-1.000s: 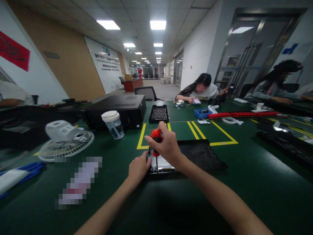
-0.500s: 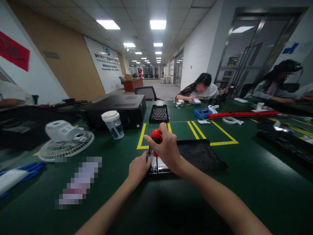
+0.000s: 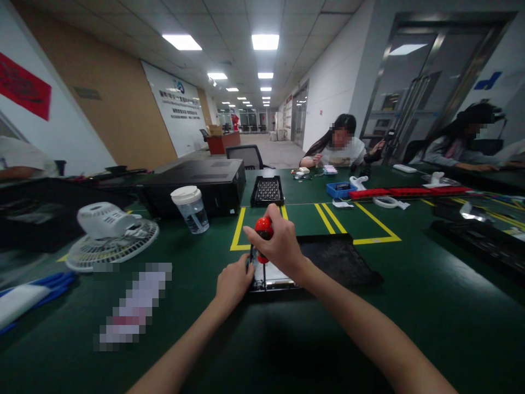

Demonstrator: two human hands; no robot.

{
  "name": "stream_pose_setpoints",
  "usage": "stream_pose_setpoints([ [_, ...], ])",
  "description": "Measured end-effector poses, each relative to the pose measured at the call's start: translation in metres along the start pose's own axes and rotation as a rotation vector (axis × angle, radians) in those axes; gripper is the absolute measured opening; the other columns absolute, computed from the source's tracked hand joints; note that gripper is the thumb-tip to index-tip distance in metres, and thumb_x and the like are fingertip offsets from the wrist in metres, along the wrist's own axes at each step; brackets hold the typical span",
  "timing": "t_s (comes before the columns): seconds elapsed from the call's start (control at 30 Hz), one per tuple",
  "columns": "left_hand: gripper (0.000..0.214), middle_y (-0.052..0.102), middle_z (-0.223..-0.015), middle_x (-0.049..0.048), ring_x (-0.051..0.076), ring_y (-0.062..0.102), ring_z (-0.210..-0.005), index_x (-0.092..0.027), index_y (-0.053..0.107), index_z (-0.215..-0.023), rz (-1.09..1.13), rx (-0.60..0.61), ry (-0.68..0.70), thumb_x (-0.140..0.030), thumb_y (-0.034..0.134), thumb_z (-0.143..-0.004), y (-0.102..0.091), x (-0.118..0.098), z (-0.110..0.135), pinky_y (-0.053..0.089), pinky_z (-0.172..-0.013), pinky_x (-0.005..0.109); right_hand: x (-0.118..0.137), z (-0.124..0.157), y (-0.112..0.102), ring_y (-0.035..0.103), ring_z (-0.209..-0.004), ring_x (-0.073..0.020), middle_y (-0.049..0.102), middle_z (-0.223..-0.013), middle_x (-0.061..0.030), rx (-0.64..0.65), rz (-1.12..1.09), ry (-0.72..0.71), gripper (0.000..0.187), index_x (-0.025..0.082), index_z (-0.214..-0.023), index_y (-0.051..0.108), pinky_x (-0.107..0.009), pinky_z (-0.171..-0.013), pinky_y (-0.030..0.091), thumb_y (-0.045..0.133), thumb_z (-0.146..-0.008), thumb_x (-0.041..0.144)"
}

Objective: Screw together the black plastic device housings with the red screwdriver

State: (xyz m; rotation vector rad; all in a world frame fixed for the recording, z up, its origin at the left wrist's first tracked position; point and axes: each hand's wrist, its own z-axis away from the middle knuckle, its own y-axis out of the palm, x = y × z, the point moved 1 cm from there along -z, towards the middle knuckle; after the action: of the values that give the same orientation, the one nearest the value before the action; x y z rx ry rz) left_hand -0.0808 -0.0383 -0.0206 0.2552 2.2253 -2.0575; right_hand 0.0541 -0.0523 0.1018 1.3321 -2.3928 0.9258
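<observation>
My right hand [image 3: 281, 243] is closed around the red and black handle of a screwdriver [image 3: 262, 225]. The screwdriver stands about upright, its dark shaft pointing down at the silvery left part of a flat black casing [image 3: 334, 260]. Whether the tip sits in a screw is too small to tell. On the left edge of that casing, my left hand [image 3: 234, 280] is closed, with the thumb along the rim and the other fingers partly hidden. The casing lies flat on the green table, and my right hand and forearm cover part of it.
Beyond the hands lies a black tray [image 3: 267, 191] with rows of small pieces. A lidded cup [image 3: 192, 210] and a white fan part [image 3: 109, 232] stand left, near a large black box [image 3: 197, 183]. To the right are a blue tray [image 3: 340, 190] and a person [image 3: 340, 145].
My hands and the screwdriver stay in nearly the same place, with only a slight shift of my right hand. The person opposite has raised their head and one hand.
</observation>
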Motion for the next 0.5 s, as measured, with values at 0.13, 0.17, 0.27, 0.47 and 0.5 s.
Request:
stream_pose_setpoints([
  [0.13,0.036,0.066,-0.086,0.0076,0.025,0.063,-0.077,-0.026,0.046,-0.115,-0.008,0.000,-0.001,-0.039,0.031,-0.086,-0.0004,0.0001,0.0003,0.044,-0.063,0.031,-0.0016,-0.0039,-0.0029,0.045,-0.059,-0.0097,0.046,-0.065,0.0029,0.146,-0.131,-0.030,0.017,0.016,-0.076,0.049,-0.023,-0.061,0.037,0.052,-0.079,0.033],
  [0.17,0.036,0.066,-0.086,0.0076,0.025,0.063,-0.077,-0.026,0.046,-0.116,-0.010,0.004,-0.005,-0.039,0.031,-0.086,-0.0008,-0.0001,0.0006,0.044,-0.063,0.031,-0.0018,-0.0050,-0.0040,0.048,-0.062,-0.0102,0.049,-0.067,0.0021,0.190,-0.190,-0.026,0.017,0.016,-0.076,0.052,-0.024,-0.063,0.039,0.052,-0.079,0.032],
  [0.27,0.036,0.066,-0.087,0.0079,0.024,0.063,-0.078,-0.025,0.046,-0.115,-0.011,0.020,-0.017,-0.039,0.031,-0.086,-0.0034,-0.0017,0.0016,0.044,-0.065,0.031,-0.0015,-0.0077,-0.0065,0.056,-0.074,-0.0128,0.057,-0.079,-0.0015,0.297,-0.437,0.003,0.016,0.015,-0.079,0.057,-0.028,-0.072,0.044,0.056,-0.078,0.031],
  [0.47,0.035,0.066,-0.089,0.0082,0.024,0.063,-0.081,-0.024,0.047,-0.115,-0.011,0.042,-0.047,-0.039,0.033,-0.087,-0.0074,-0.0045,0.0020,0.044,-0.067,0.031,-0.0054,-0.0065,-0.0002,0.063,-0.070,-0.0130,0.061,-0.087,-0.0041,0.521,-1.022,0.173,0.022,0.015,-0.087,0.054,-0.030,-0.066,0.051,0.064,-0.071,0.028],
  [0.5,0.036,0.066,-0.089,0.0083,0.024,0.063,-0.081,-0.024,0.048,-0.115,-0.011,0.041,-0.042,-0.040,0.032,-0.087,-0.0069,-0.0043,0.0017,0.044,-0.067,0.031,-0.0081,-0.0062,0.0023,0.061,-0.063,-0.0116,0.061,-0.078,-0.0015,0.537,-1.050,0.193,0.022,0.015,-0.083,0.054,-0.027,-0.060,0.051,0.066,-0.070,0.027],
])
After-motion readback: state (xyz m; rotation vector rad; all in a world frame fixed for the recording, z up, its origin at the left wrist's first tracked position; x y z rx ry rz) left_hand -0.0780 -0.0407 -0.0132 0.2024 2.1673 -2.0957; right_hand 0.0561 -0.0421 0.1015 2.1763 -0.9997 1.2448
